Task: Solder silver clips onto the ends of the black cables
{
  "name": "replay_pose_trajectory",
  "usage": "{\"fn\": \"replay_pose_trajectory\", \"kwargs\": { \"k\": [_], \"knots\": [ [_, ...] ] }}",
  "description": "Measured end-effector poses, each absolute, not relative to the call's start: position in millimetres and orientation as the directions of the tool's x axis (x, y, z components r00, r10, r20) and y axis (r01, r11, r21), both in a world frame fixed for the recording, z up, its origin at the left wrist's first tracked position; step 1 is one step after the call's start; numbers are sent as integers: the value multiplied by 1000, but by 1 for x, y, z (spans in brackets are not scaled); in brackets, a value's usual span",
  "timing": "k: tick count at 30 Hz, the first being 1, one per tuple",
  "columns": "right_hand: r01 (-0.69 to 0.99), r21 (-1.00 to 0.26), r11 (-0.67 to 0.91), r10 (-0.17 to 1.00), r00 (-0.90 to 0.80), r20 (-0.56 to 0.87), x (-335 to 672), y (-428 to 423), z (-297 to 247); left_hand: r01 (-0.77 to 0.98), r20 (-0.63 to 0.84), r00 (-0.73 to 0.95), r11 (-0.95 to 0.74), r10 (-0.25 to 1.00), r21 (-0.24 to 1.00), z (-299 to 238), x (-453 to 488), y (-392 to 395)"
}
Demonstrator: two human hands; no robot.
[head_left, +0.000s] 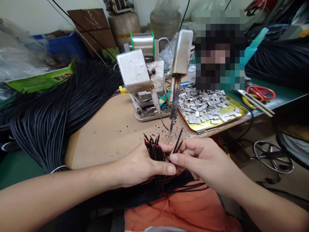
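My left hand (pixel 142 166) is closed around a bundle of thin black wires (pixel 155 151) with red stripped tips pointing up. My right hand (pixel 198 159) pinches two or three separate black wires (pixel 178 141) pulled out of that bundle, their tips raised toward the soldering iron tip (pixel 172 124). The iron (pixel 180 67) hangs tilted from a metal soldering stand (pixel 142 83) at the middle of the brown bench (pixel 106 129). The wires trail down over my lap.
A yellow tray (pixel 238 114) of several small metal plates lies right of the stand. A big sheaf of black cables (pixel 62 109) covers the left. A solder spool (pixel 142 40) sits behind the stand. Scissors (pixel 262 93) lie at right. Another person sits opposite.
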State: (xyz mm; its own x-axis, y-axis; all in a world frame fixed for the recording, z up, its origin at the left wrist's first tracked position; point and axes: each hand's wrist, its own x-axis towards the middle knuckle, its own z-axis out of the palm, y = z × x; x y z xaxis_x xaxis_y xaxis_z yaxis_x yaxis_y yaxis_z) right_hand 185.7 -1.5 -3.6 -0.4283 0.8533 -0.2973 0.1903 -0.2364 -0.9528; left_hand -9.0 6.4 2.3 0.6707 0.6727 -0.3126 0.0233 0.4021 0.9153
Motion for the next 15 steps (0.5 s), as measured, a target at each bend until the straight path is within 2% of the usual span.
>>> {"fn": "replay_pose_trajectory", "kwargs": {
  "k": [3, 6, 9, 12, 15],
  "knots": [
    [185, -950, -250, 836, -454, -309, 188, -1, -3, 100, -329, 663, 356, 672, 929, 3, -9, 8],
    [172, -947, -273, 821, -472, -322, 196, 2, 0, 194, -285, 631, 210, 721, 958, 5, -10, 7],
    [191, -922, -338, 715, -585, -383, 208, 6, 2, 279, -252, 560, 107, 789, 954, 7, -9, 2],
    [215, -891, -400, 589, -685, -429, 215, 9, 1, 272, -284, 455, 171, 844, 947, 7, -6, -5],
    [195, -892, -408, 601, -678, -423, 212, 9, -2, 177, -282, 345, 233, 895, 956, 6, -3, -10]
  ]
}}
